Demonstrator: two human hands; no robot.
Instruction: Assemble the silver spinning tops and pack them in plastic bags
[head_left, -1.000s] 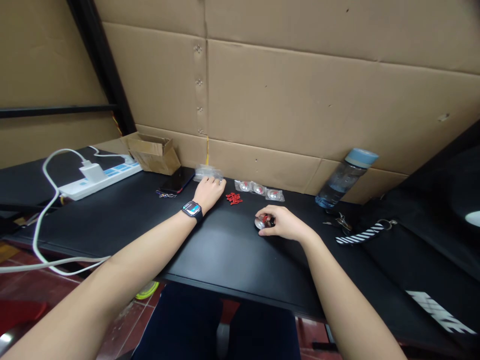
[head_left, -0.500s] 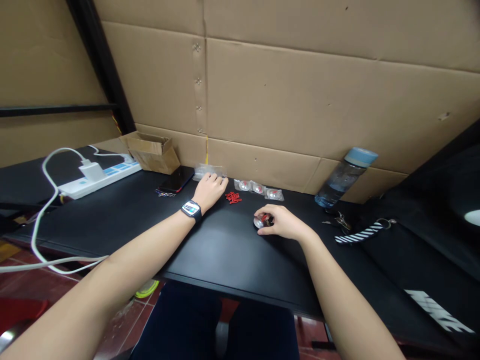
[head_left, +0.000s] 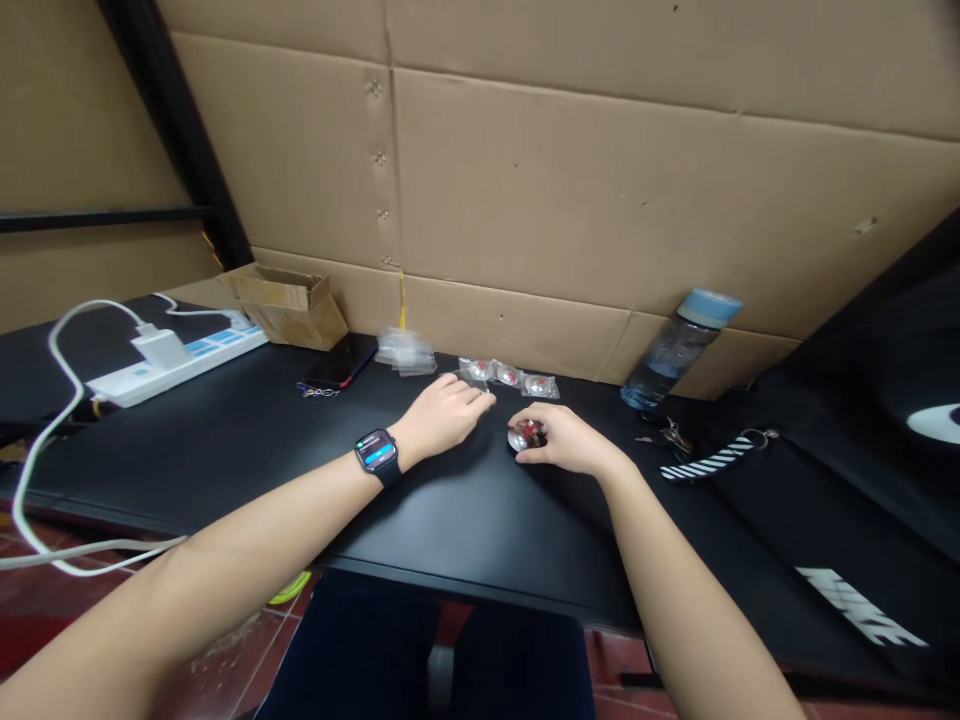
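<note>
Evidently, a shiny round piece (head_left: pixel 517 438) sits bare in the right hand (head_left: pixel 564 440), over the middle of the desk (head_left: pixel 450 520).
The right fingers curve around it, thumb opposite, closed to its width; just beside, the left hand (head_left: pixel 442 414) has half-bent fingers, and I cannot tell whether they pinch anything (something clear seems to show near the tips). Judging by the three clear packets (head_left: pixel 507 374) along the cardboard wall (head_left: pixel 570 210), three similar pieces look already bagged, while the held one seems not yet so; clear bags (head_left: pixel 406 352) lie piled farther left. Fingers cover part of the held piece, and the red marks in the packets are too small to read.
</note>
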